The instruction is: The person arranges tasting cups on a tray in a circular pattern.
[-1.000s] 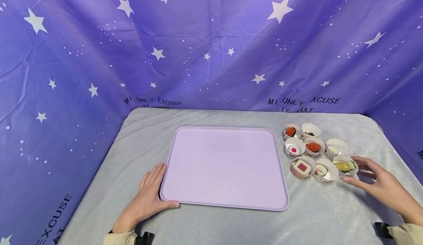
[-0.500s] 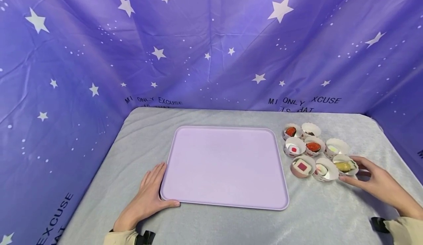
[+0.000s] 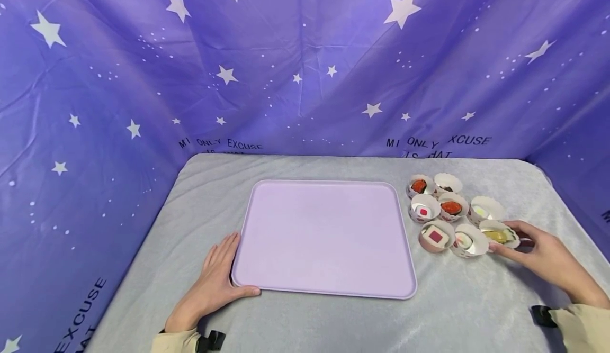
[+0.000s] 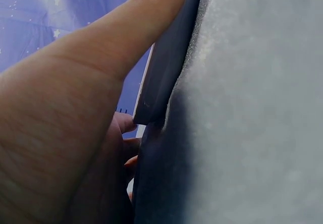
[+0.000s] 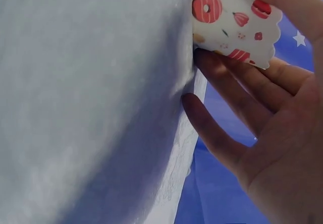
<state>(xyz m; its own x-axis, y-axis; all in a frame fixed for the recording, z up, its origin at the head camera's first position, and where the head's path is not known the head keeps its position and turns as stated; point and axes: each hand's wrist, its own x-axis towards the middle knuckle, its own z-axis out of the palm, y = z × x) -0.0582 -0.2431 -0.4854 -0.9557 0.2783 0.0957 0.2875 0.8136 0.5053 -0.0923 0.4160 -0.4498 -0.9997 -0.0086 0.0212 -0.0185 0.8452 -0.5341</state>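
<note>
The lilac tray (image 3: 324,239) is plain, the white cup (image 5: 234,27) pink-printed.

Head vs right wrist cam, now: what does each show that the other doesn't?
Head only: the lilac tray, the left hand at its edge, seven other paper cups, and the yellow piece inside the gripped cup.

Right wrist only: the palm side of the right hand and a clear pink doughnut print on that cup's outer wall.

Both: right hand, gripped cup, grey cloth, starry backdrop.

Left to right on the table (image 3: 314,324): left hand (image 3: 214,276), tray (image 3: 324,239), cups (image 3: 463,207), right hand (image 3: 548,258); curtain (image 3: 305,88) behind
</note>
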